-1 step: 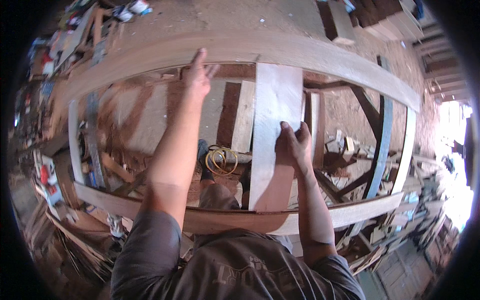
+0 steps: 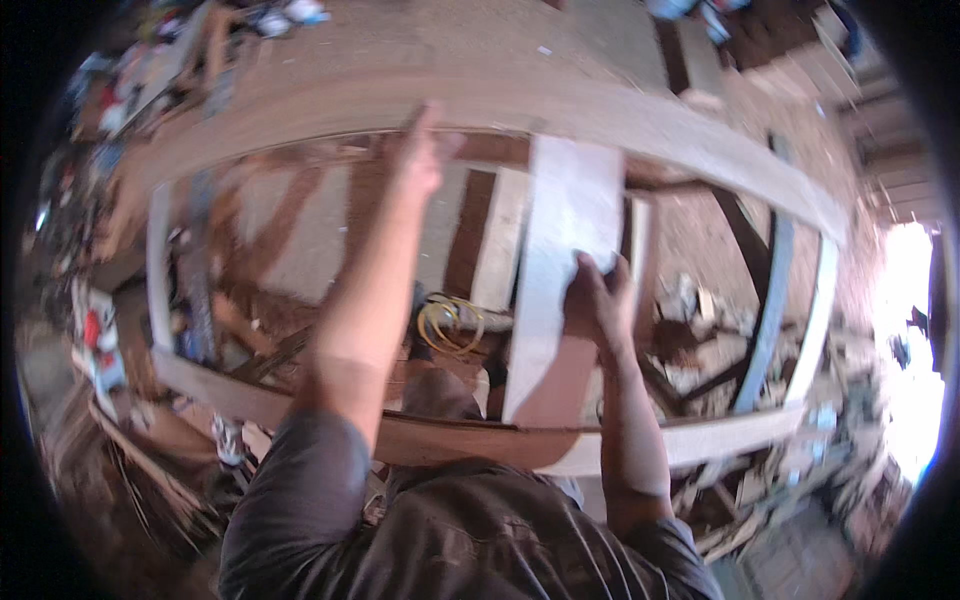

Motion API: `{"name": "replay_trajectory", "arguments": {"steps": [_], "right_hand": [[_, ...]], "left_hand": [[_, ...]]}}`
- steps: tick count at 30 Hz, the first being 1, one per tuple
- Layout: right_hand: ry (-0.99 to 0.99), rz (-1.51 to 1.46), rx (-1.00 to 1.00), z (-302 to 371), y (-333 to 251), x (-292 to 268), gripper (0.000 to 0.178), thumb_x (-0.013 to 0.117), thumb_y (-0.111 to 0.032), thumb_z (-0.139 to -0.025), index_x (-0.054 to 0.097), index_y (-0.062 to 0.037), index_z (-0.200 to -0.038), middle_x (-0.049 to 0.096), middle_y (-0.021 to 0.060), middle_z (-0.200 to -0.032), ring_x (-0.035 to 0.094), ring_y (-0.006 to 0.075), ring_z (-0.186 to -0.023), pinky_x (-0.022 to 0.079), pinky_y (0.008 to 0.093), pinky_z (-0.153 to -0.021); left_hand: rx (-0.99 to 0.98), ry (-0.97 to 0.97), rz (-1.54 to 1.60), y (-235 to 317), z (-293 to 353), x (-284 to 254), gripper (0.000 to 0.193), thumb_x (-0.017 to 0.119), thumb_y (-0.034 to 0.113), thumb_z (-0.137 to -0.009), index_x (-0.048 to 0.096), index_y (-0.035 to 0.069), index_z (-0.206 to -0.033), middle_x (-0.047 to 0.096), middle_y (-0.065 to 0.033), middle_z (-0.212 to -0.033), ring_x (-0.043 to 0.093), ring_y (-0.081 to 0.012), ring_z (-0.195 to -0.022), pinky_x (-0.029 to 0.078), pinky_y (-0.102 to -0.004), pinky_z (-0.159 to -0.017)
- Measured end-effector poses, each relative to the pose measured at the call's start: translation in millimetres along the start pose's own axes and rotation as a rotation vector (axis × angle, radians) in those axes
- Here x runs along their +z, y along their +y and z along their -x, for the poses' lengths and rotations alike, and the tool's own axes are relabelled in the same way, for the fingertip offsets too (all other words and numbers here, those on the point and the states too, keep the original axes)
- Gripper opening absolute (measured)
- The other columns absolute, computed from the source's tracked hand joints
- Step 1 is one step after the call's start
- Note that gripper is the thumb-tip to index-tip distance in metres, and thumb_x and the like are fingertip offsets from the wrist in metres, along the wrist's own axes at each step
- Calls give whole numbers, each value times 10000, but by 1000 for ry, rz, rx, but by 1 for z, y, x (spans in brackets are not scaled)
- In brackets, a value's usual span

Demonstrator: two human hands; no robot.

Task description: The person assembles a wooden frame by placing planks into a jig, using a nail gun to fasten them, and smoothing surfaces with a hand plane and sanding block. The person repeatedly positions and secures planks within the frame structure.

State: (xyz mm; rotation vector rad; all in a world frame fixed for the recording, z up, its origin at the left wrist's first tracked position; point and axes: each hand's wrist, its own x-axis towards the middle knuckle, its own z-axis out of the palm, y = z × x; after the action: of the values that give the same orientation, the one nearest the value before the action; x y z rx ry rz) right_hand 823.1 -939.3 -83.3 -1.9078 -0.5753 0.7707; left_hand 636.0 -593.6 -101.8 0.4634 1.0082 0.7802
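A large wooden frame lies across in front of me, with a long far rail (image 2: 480,103) and a near rail (image 2: 690,442). A wide pale board (image 2: 570,200) spans the two rails right of the middle. My right hand (image 2: 603,297) grips this board by its right edge, thumb on the upper face; the fingers underneath are hidden. At the inner edge of the far rail, my left hand (image 2: 424,165) reaches out with its fingers apart and holds nothing. It is blurred, so whether it touches the rail is unclear.
Dark supports, one a bluish post (image 2: 765,310), stand under the frame. A yellow coiled hose (image 2: 450,325) lies by my feet inside it. On the ground beneath is a narrow plank (image 2: 500,240). Wood scraps (image 2: 710,345) lie at right; mixed clutter (image 2: 100,335) lines the left.
The whole view shifts slightly to the right and blurs. Both hands keep nearly the same places relative to the frame and the board.
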Motion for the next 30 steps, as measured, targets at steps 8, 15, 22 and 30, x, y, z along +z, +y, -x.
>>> {"name": "replay_trajectory", "arguments": {"steps": [8, 15, 22, 30], "right_hand": [[36, -183, 60, 23, -50, 18, 423, 686, -207, -988, 563, 143, -1193, 685, 164, -969, 632, 196, -853, 529, 342, -738], [193, -42, 43, 38, -55, 30, 609, 671, -231, -964, 465, 163, -1380, 682, 256, -1154, 664, 286, -1012, 512, 389, -927], [305, 254, 23, 38, -39, 40, 653, 803, -466, -908, 538, -51, -1338, 675, 183, -1083, 646, 295, -974, 540, 464, -763], [241, 612, -624, 164, -74, 226, 525, 702, -269, -1002, 531, 54, -1378, 574, 284, -1354, 588, 413, -1216, 499, 528, -1022]], "left_hand": [[98, -29, -485, 0, 119, -38, 513, 761, 434, -966, 612, 42, -1262, 709, -71, -1189, 695, -156, -1002, 563, -319, -886], [861, 491, -1244, 38, 326, -219, 333, 763, 346, -960, 702, 41, -842, 606, -162, -698, 640, -312, -667, 469, -462, -604], [721, 687, -1567, 64, 407, -411, 613, 813, 496, -831, 675, 84, -1263, 489, -246, -1526, 411, -502, -1424, 265, -640, -1209], [901, 500, -1312, 108, 438, -416, 491, 835, 423, -820, 697, 108, -1171, 610, -165, -1347, 508, -405, -1356, 341, -627, -1156]]}}
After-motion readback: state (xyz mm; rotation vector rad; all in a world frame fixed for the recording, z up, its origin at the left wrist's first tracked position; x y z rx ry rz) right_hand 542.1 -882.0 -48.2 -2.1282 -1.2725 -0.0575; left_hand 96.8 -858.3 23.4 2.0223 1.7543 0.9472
